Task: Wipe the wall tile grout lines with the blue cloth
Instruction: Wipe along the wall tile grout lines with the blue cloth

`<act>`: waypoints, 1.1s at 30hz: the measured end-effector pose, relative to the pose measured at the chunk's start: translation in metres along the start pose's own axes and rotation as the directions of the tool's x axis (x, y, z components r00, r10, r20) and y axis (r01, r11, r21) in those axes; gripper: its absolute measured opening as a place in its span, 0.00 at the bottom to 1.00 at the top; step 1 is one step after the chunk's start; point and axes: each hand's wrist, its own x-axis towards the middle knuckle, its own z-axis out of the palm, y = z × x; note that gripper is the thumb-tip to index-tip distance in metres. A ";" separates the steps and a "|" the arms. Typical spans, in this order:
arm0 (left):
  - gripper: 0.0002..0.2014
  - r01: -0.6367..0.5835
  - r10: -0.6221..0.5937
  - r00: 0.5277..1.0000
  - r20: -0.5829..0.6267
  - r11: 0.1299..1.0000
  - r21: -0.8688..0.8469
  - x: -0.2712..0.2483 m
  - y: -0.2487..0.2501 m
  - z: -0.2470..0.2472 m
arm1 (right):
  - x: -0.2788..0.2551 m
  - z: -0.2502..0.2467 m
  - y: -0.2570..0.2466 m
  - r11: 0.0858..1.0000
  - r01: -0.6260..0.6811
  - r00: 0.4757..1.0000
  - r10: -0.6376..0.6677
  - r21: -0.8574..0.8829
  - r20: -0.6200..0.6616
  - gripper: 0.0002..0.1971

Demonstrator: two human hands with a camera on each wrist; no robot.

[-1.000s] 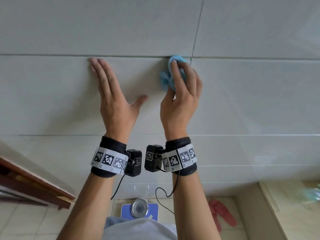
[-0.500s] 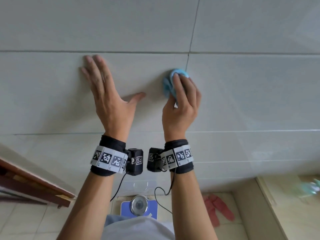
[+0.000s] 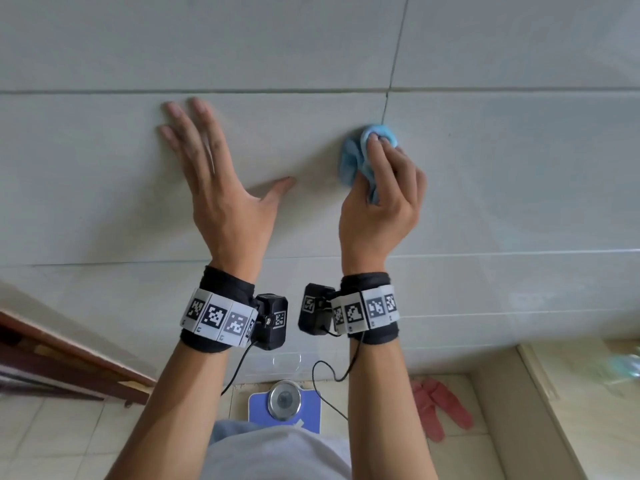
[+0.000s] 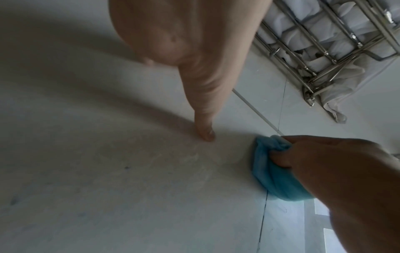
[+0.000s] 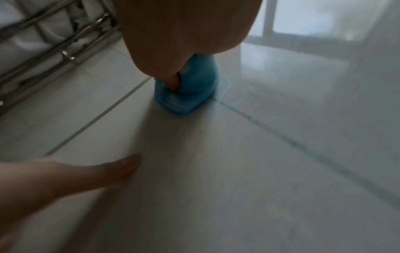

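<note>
Blue cloth (image 3: 356, 157) — lower down vertical grout line (image 3: 385, 107) than before.

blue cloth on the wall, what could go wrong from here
The blue cloth is bunched into a small wad in the right hand and sits mostly left of the vertical grout line, so it may miss the seam. The left hand braces on glossy tile and could slip.

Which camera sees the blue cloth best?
The left wrist view: the blue cloth shows side-on, bunched against the wall under the right hand. The head view shows only a small part above the fingers; the right wrist view shows it blurred, partly behind the palm.
</note>
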 end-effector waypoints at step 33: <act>0.66 0.027 -0.027 1.000 -0.001 1.000 0.015 0.000 0.001 -0.002 | -0.004 -0.014 0.047 0.998 0.043 0.988 -0.049 -0.042 -0.145 0.12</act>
